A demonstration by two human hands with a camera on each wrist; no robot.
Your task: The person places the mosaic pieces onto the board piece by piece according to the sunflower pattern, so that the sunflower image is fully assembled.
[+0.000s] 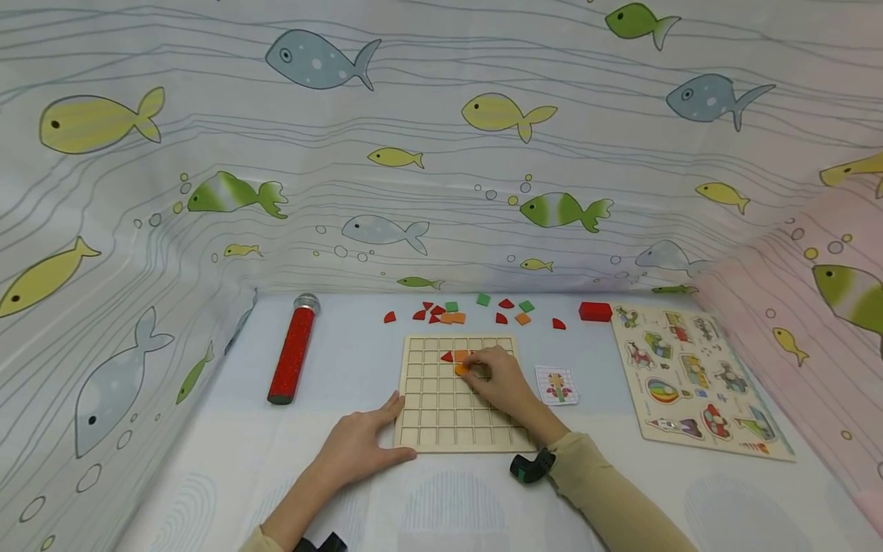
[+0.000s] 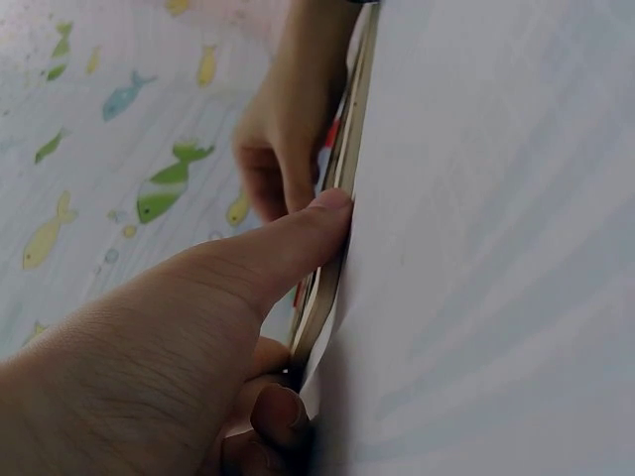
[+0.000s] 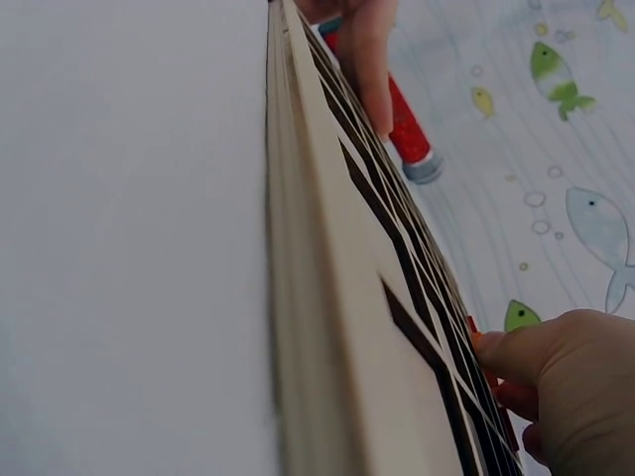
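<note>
Covering the bench is a pale cloth, and fish-print sheets wall it in. Largest is the vehicle peg puzzle toward the right edge, then the wooden grid board near the front edge's middle. The left hand lies flat, fingers straight, thumb against the board's left side. The right hand rests on the board, its grip pinched on an orange tile over the upper cells. A red glitter tube lies left; loose tiles line the back edge

Open cloth between red tube and grid board; loose tiles behind.
</note>
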